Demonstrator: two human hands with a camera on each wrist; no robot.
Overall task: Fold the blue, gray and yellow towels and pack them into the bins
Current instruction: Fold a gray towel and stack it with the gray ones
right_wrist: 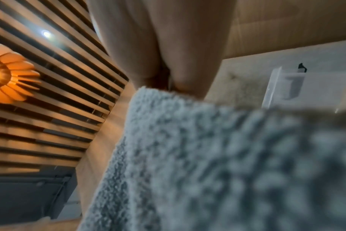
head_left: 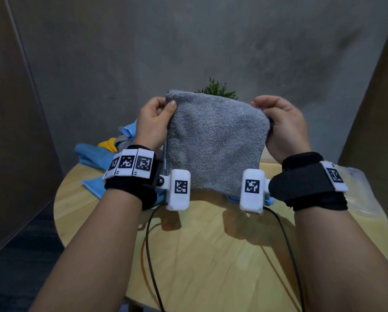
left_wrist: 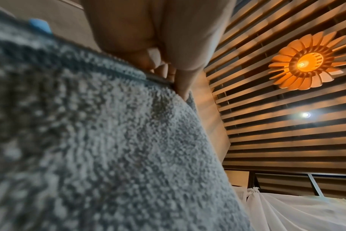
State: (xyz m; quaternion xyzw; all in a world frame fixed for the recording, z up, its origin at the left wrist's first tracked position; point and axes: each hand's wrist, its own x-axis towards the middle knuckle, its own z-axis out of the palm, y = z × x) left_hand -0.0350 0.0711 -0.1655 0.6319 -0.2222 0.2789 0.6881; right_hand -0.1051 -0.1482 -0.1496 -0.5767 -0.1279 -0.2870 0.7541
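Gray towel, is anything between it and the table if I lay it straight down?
Mostly not: the gray towel, pinched by left hand and right hand, hangs over bare table, though a blue towel peeks out beneath it.

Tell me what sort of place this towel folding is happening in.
Probably a staged indoor corner of a home or studio: a round wooden table against plain grey panel walls, under a slatted wooden ceiling with a petal-shaped orange lamp.
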